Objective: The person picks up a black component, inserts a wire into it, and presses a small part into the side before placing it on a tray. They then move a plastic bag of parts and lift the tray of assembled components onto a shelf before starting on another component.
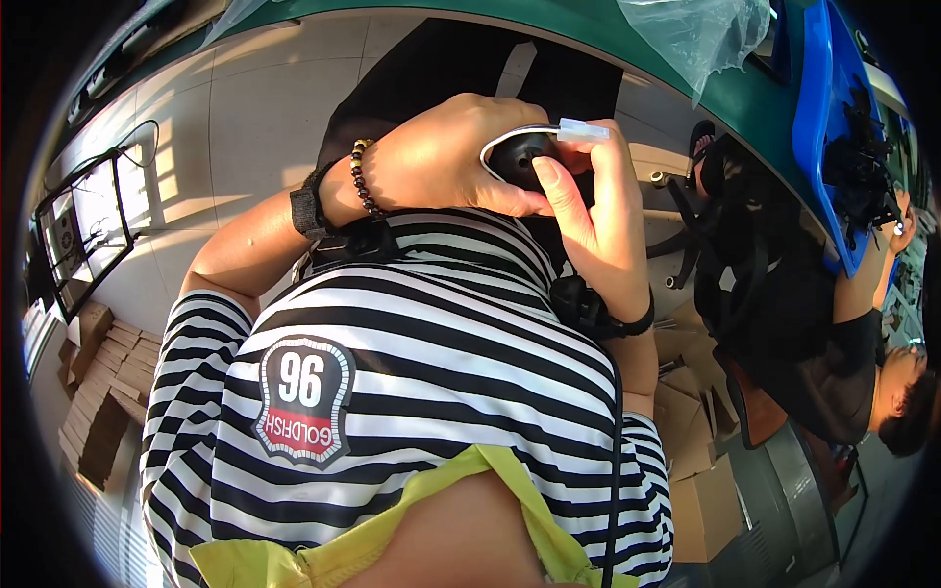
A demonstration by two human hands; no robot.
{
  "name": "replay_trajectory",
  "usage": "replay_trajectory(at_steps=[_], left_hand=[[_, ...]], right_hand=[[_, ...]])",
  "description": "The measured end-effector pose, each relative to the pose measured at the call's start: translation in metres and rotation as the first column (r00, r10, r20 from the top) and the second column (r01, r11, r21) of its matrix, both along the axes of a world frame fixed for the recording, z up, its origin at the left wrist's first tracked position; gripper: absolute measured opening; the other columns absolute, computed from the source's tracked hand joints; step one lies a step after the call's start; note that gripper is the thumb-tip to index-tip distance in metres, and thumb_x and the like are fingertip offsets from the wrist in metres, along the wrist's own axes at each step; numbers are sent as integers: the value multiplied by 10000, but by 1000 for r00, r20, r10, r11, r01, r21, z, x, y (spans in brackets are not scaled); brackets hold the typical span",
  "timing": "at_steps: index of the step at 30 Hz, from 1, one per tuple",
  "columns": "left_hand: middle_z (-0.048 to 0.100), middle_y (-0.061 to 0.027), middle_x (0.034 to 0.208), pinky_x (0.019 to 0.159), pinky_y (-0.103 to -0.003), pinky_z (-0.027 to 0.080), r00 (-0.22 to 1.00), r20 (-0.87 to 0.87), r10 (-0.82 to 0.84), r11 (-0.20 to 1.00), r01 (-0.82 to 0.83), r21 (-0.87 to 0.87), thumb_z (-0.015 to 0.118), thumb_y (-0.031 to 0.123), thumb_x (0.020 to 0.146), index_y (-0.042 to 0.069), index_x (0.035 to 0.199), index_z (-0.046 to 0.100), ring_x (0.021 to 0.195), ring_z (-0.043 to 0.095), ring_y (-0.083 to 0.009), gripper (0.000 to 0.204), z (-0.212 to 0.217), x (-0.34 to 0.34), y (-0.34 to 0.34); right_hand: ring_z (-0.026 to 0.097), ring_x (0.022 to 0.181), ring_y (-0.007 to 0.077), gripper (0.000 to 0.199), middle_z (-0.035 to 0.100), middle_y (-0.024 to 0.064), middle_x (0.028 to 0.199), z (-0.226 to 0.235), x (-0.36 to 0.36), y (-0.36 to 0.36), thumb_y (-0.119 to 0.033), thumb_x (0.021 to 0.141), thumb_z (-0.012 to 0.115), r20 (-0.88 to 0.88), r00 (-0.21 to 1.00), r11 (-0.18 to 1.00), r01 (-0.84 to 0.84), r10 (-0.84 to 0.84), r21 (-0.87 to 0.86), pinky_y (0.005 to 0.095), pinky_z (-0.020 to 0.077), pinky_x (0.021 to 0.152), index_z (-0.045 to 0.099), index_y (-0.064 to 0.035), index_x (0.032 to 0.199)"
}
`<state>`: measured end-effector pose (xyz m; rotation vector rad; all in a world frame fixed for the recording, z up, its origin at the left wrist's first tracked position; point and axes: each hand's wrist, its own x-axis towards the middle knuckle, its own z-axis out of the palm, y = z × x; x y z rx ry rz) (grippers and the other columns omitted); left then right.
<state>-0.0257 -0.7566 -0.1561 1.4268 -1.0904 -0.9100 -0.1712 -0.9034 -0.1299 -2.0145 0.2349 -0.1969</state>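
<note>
Close in front of my body, both hands are on a small black rounded part (512,162) with small holes in its face. My left hand (456,147) is closed around it from the left, its thumb along the lower side. My right hand (600,201) grips it from the right, with the thumb pressed near the holes. A thin white cable (484,157) loops around the part's left side. It ends in a pale plastic connector (582,130), which lies by the fingers of my right hand. The fingers partly hide the black part.
A green table edge (569,39) curves across the top, with a clear plastic bag (696,39) on it. At the right stands a blue tray (809,127) of black parts, beside a seated co-worker (823,363). Cardboard boxes (108,382) lie at the left.
</note>
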Motion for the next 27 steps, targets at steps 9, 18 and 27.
replay_trajectory(at_steps=[9,18,27], left_hand=[[709,-139,1012,771,-315,556,988,-130,-88,985,106,135,897,238,751,-30,1275,612,831,692,-213,654,7,11,0],[710,-153,885,702,-336,550,1000,8,18,1000,-18,-20,898,344,755,-12,1046,670,770,699,-256,513,2,0,-4],[706,-163,878,709,-347,555,993,-96,-73,989,85,119,895,346,759,-20,1047,669,778,698,-292,517,10,14,2]], right_hand=[[590,820,241,244,567,122,966,10,4,-5,-98,930,722,8,999,999,-32,32,1,345,505,741,553,16,1063],[605,827,239,258,575,123,965,2,2,-1,-105,932,721,-20,999,998,24,-25,-57,339,512,756,563,20,1093],[569,924,162,254,585,65,1037,18,4,-3,-119,976,668,-117,992,991,-22,38,130,295,470,877,561,8,1169]])
